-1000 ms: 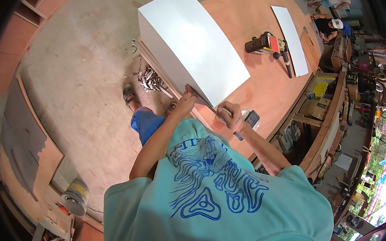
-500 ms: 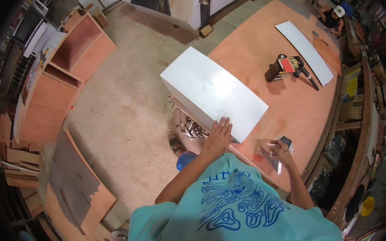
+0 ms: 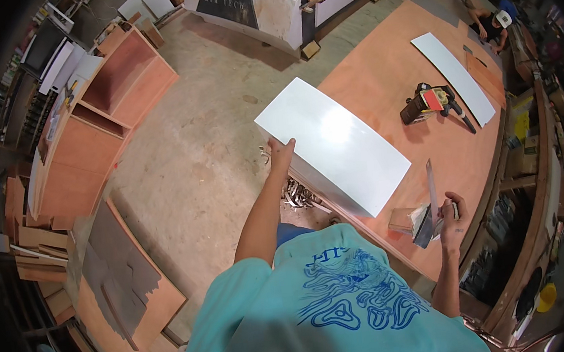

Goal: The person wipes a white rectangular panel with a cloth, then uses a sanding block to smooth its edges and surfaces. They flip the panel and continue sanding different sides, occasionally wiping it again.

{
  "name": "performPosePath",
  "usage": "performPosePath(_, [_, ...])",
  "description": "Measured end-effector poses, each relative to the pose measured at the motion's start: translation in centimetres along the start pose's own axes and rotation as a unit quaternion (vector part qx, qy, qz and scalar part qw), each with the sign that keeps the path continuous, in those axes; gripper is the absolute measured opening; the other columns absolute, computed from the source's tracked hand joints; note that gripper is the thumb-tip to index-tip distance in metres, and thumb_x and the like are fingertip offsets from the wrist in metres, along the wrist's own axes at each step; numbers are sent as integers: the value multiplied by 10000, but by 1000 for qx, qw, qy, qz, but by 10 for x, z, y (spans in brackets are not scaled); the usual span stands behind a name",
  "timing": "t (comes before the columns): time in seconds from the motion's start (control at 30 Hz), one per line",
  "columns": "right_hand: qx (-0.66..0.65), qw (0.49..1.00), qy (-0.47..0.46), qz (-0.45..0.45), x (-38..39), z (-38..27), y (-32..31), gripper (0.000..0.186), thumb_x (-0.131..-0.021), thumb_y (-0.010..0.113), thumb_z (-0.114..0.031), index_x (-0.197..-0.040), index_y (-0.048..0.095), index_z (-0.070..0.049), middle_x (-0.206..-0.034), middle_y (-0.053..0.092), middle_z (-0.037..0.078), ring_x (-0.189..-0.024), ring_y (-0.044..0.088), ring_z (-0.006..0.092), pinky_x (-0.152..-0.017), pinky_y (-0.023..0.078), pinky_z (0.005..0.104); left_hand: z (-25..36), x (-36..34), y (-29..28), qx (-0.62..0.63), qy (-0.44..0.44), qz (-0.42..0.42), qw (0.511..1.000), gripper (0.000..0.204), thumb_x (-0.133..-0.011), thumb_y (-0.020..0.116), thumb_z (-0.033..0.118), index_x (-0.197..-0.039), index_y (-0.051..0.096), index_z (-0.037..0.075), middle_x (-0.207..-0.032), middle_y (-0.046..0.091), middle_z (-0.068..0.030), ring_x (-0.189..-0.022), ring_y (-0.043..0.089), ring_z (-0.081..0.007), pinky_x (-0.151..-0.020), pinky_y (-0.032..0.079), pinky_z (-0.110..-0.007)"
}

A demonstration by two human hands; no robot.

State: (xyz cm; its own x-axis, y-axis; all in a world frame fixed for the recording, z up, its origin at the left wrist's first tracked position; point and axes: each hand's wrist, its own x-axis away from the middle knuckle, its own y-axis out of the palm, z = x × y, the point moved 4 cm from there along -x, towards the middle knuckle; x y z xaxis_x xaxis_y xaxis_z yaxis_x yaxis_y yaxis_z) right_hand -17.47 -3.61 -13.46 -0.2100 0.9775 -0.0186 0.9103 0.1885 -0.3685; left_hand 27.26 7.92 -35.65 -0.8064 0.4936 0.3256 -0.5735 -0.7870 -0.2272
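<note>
A long white-topped board or box point(image 3: 336, 146) lies over the left edge of a reddish-brown plywood worktable point(image 3: 360, 75). My left hand point(image 3: 283, 154) grips its left side near the far corner, thumb up by the top face and fingers down along the side, partly hidden. To the right, my right hand point(image 3: 455, 218) is closed around a hand tool with a thin straight metal blade point(image 3: 431, 183); its exact kind is unclear. Just left of that hand sit a small wooden block point(image 3: 401, 220) and a dark flat piece point(image 3: 423, 229).
A black power tool with a red-and-yellow top point(image 3: 425, 103) stands on the table. Beyond it lies a narrow white strip point(image 3: 454, 77). A wooden cabinet point(image 3: 100, 131) stands at left. Curled shavings point(image 3: 299, 194) litter the floor. Another person point(image 3: 489, 27) is at the far right.
My left hand has moved from flat on the near end of the white top to its far left side. My right hand has turned the bladed tool so its blade points away from me.
</note>
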Motion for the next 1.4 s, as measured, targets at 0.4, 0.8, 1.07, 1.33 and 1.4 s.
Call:
performPosePath(0.4, [207, 938, -255, -113, 38, -117, 199, 130, -893, 621, -4, -1020, 643, -3, -842, 663, 142, -680, 652, 211, -619, 506, 288, -3, -27, -21, -25, 92, 37, 995, 830, -888, 612, 58, -1524, 91, -61, -1598, 140, -252, -1475, 208, -352, -1188, 221, -350])
performPosePath(0.8, [-461, 845, 263, -61, 38, -130, 255, 292, -998, 538, -332, -953, 537, -43, -701, 474, 55, -689, 520, 202, -708, 491, 401, 57, 68, -93, -118, 437, -25, 891, 776, -905, 619, 201, -1487, 180, -64, -1565, 151, -295, -1447, 129, -503, -1161, 131, -601])
performPosePath(1.07, [-218, 818, 299, -441, 61, -44, 231, 433, -930, 674, -272, -1200, 613, 61, -1145, 637, 139, -958, 610, 230, -883, 499, 339, 18, 91, -105, -82, 374, -253, 888, 296, -677, 621, -134, -904, 556, 44, -969, 582, -117, -894, 603, -310, -738, 506, -365])
performPosePath(1.33, [171, 786, -79, -589, 35, -81, 208, 381, -1002, 540, -152, -1323, 447, 30, -995, 660, 146, -825, 654, 208, -725, 518, 344, -24, 127, -24, -38, 264, -328, 906, 160, -801, 619, -53, -937, 582, 24, -888, 597, -141, -786, 601, -304, -688, 485, -378])
performPosePath(1.4, [244, 800, -40, -546, 20, -74, 210, 407, -970, 509, -69, -1353, 408, 25, -1013, 661, 212, -862, 667, 311, -762, 523, 386, -28, 128, -3, 4, 268, -160, 950, 131, -882, 613, 24, -1011, 586, 23, -832, 601, -127, -705, 577, -259, -635, 469, -370])
